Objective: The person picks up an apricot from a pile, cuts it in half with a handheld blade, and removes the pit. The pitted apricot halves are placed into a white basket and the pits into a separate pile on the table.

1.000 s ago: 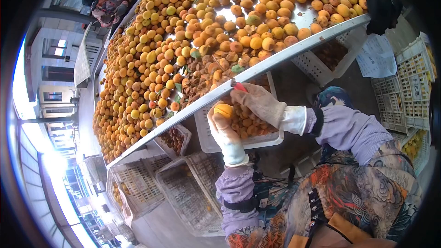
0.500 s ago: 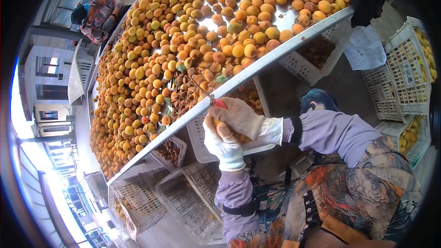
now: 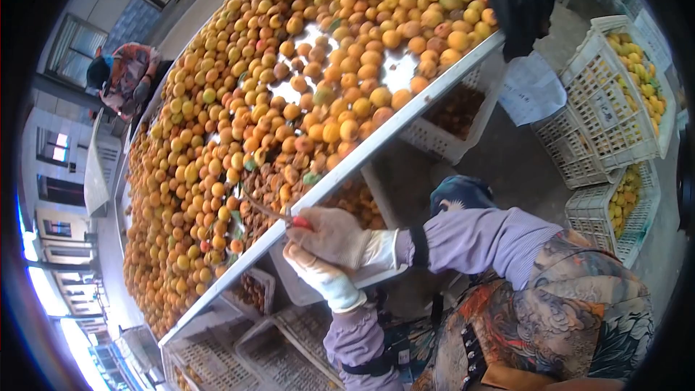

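My right hand (image 3: 334, 237), in a soiled white glove, is closed round the red handle (image 3: 300, 223) of a knife with a thin curved blade (image 3: 262, 206). The blade points out over the table's metal rim (image 3: 391, 124). Just below it, my gloved left hand (image 3: 322, 281) is curled, its fingers pressed up against the right hand. What lies between the hands is hidden. Past the rim, apricots (image 3: 210, 116) cover the tabletop, and brown, split pieces (image 3: 269, 221) are heaped near the blade.
Under the rim stand a crate of dark pieces (image 3: 456, 112) and a crate of orange fruit pieces (image 3: 360, 201). Stacked crates (image 3: 597, 112) with yellow fruit are at right. A black cloth (image 3: 517, 3) hangs at the table corner. Another person (image 3: 130, 80) is at the far side.
The view has shifted, so the table, crates and both hands appear farther left, with the hands lower. The right hand still grips the knife; the hands remain together.
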Demonstrator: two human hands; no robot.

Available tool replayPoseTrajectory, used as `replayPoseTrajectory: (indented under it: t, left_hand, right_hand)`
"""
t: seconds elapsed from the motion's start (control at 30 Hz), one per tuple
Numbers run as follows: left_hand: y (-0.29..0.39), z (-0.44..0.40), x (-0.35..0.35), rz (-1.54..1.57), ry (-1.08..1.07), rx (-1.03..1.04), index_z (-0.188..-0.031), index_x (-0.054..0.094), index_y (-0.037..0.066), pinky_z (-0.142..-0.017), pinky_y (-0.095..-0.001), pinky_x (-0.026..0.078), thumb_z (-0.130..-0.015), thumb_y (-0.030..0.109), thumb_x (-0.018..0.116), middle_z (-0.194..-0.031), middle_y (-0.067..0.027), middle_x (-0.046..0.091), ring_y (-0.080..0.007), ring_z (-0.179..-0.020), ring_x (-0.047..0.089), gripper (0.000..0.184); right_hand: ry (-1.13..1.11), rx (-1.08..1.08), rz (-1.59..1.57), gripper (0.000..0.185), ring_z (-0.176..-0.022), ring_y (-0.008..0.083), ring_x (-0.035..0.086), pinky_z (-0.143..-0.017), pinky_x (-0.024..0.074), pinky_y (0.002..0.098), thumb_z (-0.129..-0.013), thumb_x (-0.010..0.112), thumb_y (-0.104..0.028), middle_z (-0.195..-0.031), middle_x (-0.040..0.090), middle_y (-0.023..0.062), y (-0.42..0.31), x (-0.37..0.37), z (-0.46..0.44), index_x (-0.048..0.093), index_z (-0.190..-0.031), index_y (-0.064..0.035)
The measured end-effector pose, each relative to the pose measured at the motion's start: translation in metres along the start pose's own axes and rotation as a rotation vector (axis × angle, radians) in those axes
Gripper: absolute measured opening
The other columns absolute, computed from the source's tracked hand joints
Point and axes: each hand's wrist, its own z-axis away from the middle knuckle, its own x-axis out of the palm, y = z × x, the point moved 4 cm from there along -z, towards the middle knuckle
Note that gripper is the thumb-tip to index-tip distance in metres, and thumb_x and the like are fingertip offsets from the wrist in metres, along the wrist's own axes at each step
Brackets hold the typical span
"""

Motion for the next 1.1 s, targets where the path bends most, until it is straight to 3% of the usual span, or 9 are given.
replayPoseTrajectory:
  t: [0.3, 0.4, 0.53, 0.57, 0.6, 0.63, 0.8, 0.9, 1.1]
  left_hand:
    - [-0.022, 0.004, -0.006, 0.488, 0.013, -0.438, -0.116, 0.053, 0.006, -0.097, -0.0336, 0.040, -0.094, 0.043, 0.044, -0.115, -0.0075, 0.054, -0.0191, -0.109, 0.051, 0.044]
    - [-0.029, 0.010, -0.015, 0.509, -0.049, -0.720, -0.101, 0.056, 0.012, -0.064, -0.0309, 0.045, -0.090, 0.052, 0.045, -0.085, -0.0010, 0.055, -0.0140, -0.070, 0.053, 0.043]
    - [-0.015, 0.012, -0.023, 0.578, -0.098, -0.961, -0.064, 0.044, 0.019, -0.045, -0.0250, 0.027, -0.087, 0.052, 0.047, -0.047, 0.0067, 0.031, -0.0076, -0.043, 0.031, 0.040]
    - [-0.014, 0.011, -0.022, 0.662, -0.098, -0.979, -0.057, 0.033, 0.020, -0.045, -0.0261, 0.026, -0.087, 0.054, 0.046, -0.044, 0.0072, 0.023, -0.0082, -0.041, 0.029, 0.048]
    - [-0.010, 0.011, -0.019, 0.752, -0.085, -0.976, -0.064, 0.041, 0.016, -0.048, -0.0272, 0.028, -0.086, 0.057, 0.047, -0.046, 0.0055, 0.025, -0.0105, -0.044, 0.030, 0.047]
    - [-0.010, 0.010, -0.022, 0.743, -0.025, -0.938, -0.079, 0.051, 0.010, -0.051, -0.0270, 0.027, -0.084, 0.060, 0.047, -0.052, 0.0030, 0.030, -0.0118, -0.050, 0.030, 0.051]
    - [0.002, -0.005, -0.041, 0.591, -0.077, -0.574, -0.100, 0.055, 0.003, -0.059, -0.0344, 0.037, -0.081, 0.074, 0.036, -0.060, -0.0020, 0.040, -0.0185, -0.056, 0.037, 0.076]
    - [-0.003, -0.007, -0.051, 0.582, -0.055, -0.528, -0.100, 0.054, 0.003, -0.058, -0.0355, 0.039, -0.085, 0.068, 0.038, -0.060, -0.0047, 0.044, -0.0200, -0.058, 0.042, 0.069]
    - [-0.006, 0.009, -0.019, 0.473, -0.031, -0.684, -0.097, 0.057, 0.004, -0.058, -0.0344, 0.035, -0.088, 0.064, 0.037, -0.064, -0.0063, 0.047, -0.0220, -0.061, 0.040, 0.064]
  right_hand:
    - [-0.091, -0.045, 0.166, 0.030, -0.081, 0.0350, 0.061, -0.070, 0.0486, 0.0408, -0.084, 0.056, -0.037, -0.082, 0.063, 0.0150, 0.008, 0.007, 0.002, 0.059, -0.088, -0.0081]
    - [-0.008, -0.323, 0.298, 0.024, -0.063, 0.0278, 0.062, -0.056, 0.0503, 0.0360, -0.085, 0.058, -0.033, -0.070, 0.061, 0.0118, -0.008, -0.001, 0.006, 0.058, -0.088, -0.0091]
    - [-0.299, 0.438, -0.332, 0.020, -0.047, 0.0122, 0.057, -0.044, 0.0486, 0.0270, -0.089, 0.058, -0.027, -0.063, 0.061, 0.0058, -0.014, -0.005, 0.015, 0.061, -0.094, -0.0076]
    - [-0.109, 0.086, -0.762, 0.021, -0.063, 0.0086, 0.059, -0.057, 0.0499, 0.0244, -0.088, 0.060, -0.025, -0.068, 0.062, 0.0045, -0.012, 0.009, -0.008, 0.062, -0.093, -0.0052]
    - [-0.126, 0.237, -0.949, 0.021, -0.076, 0.0061, 0.055, -0.067, 0.0479, 0.0234, -0.087, 0.062, -0.023, -0.074, 0.061, 0.0016, 0.015, 0.010, 0.001, 0.062, -0.091, -0.0025]
    - [-0.178, -0.113, -0.351, 0.019, -0.074, 0.0053, 0.052, -0.065, 0.0463, 0.0233, -0.088, 0.060, -0.021, -0.074, 0.059, -0.0011, 0.012, 0.000, -0.006, 0.062, -0.089, -0.0027]
    - [-0.369, 0.113, -0.096, 0.016, -0.072, 0.0038, 0.048, -0.063, 0.0414, 0.0197, -0.089, 0.060, -0.021, -0.077, 0.055, -0.0033, 0.013, -0.003, -0.003, 0.062, -0.093, -0.0056]
    - [-0.172, -0.168, 0.082, 0.016, -0.071, 0.0025, 0.048, -0.061, 0.0411, 0.0188, -0.089, 0.060, -0.021, -0.075, 0.054, -0.0033, 0.003, -0.009, -0.006, 0.061, -0.092, -0.0048]
    - [-0.313, 0.297, -0.713, 0.016, -0.048, 0.0056, 0.042, -0.043, 0.0349, 0.0209, -0.080, 0.062, -0.018, -0.063, 0.048, -0.0031, -0.024, -0.024, -0.012, 0.052, -0.077, -0.0064]
